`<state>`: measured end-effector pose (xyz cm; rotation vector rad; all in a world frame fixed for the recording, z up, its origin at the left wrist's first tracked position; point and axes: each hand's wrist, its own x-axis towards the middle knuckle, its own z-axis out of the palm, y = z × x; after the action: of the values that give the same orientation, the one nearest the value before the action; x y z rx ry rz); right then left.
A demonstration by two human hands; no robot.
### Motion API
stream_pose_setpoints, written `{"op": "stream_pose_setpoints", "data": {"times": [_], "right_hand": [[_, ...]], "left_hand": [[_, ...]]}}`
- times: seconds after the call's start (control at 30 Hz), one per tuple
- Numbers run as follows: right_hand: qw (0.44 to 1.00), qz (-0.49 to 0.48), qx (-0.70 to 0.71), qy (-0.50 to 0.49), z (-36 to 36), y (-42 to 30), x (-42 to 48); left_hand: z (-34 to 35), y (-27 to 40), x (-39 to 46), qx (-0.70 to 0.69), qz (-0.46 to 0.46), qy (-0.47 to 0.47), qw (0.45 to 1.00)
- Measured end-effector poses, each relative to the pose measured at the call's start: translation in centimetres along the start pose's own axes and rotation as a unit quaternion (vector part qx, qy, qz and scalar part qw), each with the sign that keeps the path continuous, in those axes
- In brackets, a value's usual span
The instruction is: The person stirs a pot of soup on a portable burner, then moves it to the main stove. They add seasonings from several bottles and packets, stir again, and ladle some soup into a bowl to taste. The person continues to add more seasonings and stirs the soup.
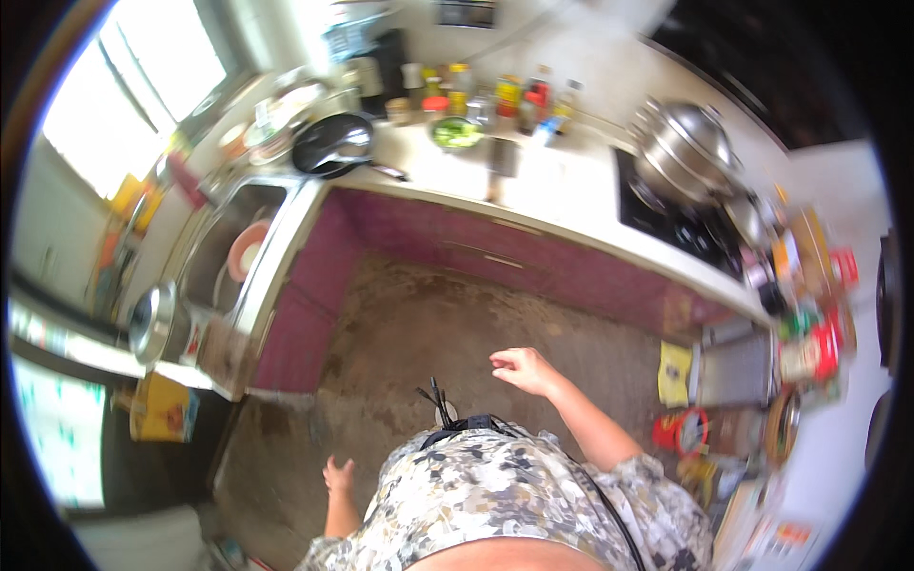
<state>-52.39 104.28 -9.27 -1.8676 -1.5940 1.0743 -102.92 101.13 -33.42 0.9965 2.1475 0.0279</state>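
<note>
My left hand (338, 477) hangs over the brown floor (414, 307) at my left side, empty, its fingers spread. My right hand (527, 371) is raised in front of my body, also above the floor. Its fingers are slightly bent, the thumb stands apart, and nothing shows in it. Beyond it runs a white counter (435, 175), where a cleaver (504, 158) lies with its handle towards me. A bowl of chopped green vegetables (457, 133) stands behind the cleaver, and a black wok (323, 153) sits at the counter's left corner.
A steel steamer pot (678, 157) stands on the black cooktop (646, 207). Several sauce bottles (508, 96) line the wall. At left, a pink basin (241, 246) is in the sink (203, 268), near a lidded pot (152, 325). Packages and jars (807, 353) crowd the right side.
</note>
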Motion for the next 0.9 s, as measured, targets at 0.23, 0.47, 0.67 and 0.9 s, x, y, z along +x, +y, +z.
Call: {"op": "stream_pose_setpoints", "data": {"times": [0.23,0.47,0.67,0.9], "right_hand": [[0.984,0.068,0.133,-0.098,4.2,0.2,3.1],[0.936,-0.040,-0.061,-0.345,12.5,-3.9,7.7],[0.821,-0.161,-0.096,-0.539,22.0,-10.1,6.0],[0.671,-0.267,-0.117,-0.682,35.2,-20.0,-9.6]], "left_hand": [[-6.0,1.6,-3.2,-0.062,-0.006,0.039,0.997],[-0.8,-11.6,-20.7,-0.291,-0.232,0.164,0.914],[10.3,-20.6,-37.1,-0.422,-0.381,0.354,0.742],[18.1,-27.8,-49.4,-0.500,-0.440,0.510,0.544]]}}
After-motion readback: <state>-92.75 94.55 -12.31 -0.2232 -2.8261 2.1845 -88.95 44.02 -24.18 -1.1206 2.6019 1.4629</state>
